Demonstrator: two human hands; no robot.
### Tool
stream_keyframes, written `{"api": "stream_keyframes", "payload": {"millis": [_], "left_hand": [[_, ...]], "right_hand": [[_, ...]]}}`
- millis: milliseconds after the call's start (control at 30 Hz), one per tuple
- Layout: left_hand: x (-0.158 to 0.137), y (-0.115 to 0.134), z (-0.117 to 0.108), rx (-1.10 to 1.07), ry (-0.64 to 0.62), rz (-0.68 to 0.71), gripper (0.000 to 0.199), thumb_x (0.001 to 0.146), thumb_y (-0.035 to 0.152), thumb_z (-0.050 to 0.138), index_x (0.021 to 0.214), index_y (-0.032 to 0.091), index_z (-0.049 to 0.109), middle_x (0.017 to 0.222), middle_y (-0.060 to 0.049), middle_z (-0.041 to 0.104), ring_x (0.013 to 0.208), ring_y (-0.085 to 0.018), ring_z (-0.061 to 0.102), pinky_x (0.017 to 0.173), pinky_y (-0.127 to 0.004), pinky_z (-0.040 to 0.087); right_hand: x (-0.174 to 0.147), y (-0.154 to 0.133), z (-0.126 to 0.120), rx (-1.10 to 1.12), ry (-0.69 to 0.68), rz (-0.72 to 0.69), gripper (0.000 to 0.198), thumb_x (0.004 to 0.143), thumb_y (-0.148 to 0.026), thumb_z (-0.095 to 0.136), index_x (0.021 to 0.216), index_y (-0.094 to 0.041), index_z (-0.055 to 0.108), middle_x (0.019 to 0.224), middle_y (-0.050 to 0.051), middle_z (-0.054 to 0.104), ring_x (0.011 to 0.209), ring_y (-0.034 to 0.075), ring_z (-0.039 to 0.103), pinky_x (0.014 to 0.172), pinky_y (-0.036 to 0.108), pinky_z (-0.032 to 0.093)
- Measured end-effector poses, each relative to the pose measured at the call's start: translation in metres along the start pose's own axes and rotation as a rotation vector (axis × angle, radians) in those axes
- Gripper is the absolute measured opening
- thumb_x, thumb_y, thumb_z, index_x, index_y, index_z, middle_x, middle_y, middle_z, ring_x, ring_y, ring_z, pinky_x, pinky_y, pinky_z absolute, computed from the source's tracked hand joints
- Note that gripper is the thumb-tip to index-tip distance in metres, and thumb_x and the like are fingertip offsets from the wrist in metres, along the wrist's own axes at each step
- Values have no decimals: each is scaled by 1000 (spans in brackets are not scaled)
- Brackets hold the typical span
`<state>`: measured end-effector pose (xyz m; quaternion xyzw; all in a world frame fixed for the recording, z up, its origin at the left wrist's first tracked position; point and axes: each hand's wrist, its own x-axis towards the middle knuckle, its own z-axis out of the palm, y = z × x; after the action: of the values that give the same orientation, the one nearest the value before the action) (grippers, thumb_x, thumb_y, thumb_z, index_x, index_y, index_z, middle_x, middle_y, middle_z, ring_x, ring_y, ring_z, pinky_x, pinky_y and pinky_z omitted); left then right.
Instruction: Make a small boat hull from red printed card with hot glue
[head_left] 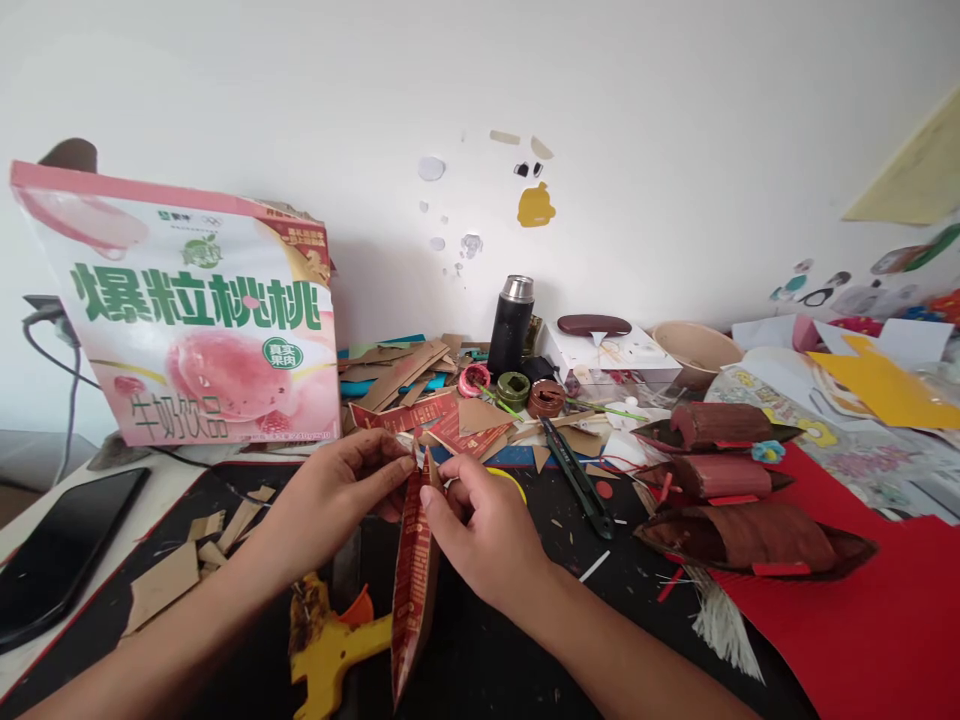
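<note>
Black mat [487, 665], folded cardboard [415, 575] between hands [358, 485] [491, 525]

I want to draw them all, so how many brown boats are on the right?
3: back boat, middle boat and front boat, one behind another. All three show clearly. The red printed piece between the left hand and right hand isn't counted.

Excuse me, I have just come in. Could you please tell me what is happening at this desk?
A person is holding a narrow, boat-shaped cardboard piece, with the left hand and right hand both near its upper end. A yellow glue gun lies on the black mat, partly hidden by that piece; no hand is on it. To the right sit three brown boat-like models. A utility knife lies beyond the right hand.
</note>
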<state>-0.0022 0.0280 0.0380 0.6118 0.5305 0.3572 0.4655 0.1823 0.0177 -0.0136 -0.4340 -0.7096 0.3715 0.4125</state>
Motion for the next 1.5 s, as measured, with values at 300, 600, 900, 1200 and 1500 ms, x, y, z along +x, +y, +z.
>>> {"api": "stream_keyframes", "payload": {"millis": [300,600,900,1200,1500], "left_hand": [[-3,2,4,64,11,54,36,87,55,72,79,20,68,70,1,67,63,-16,63,58,-25,53],[-1,1,3,-12,-23,2,37,84,55,74,77,20,68,69,1,67,61,-16,64,58,-26,54],[-1,-2,3,30,-37,16,39,86,56,72,76,19,68,72,0,66,62,-16,64,59,-27,55],[2,-3,2,-5,-56,-5,39,85,56,73,75,19,67,71,0,65,61,-16,65,59,-28,57],[2,-5,3,-25,-58,-11,36,84,53,75,74,20,68,71,-1,66,61,-17,65,59,-29,57]], "right_hand": [[0,0,0,-43,3,-65,10,94,-29,59,90,-20,57,58,-7,52,50,12,47,55,25,31],[-2,2,2,-42,-15,-73,12,95,-31,58,89,-22,54,60,-6,55,51,12,50,54,25,31],[-2,0,1,-68,-35,-61,11,95,-31,57,88,-23,52,62,-5,58,51,13,50,53,25,32],[-3,-1,1,-104,-28,-74,13,95,-33,57,88,-23,52,60,-5,56,50,13,48,54,26,30],[-3,-3,2,-123,-46,-45,14,95,-30,58,86,-24,49,58,-6,54,50,13,48,54,27,29]]}}
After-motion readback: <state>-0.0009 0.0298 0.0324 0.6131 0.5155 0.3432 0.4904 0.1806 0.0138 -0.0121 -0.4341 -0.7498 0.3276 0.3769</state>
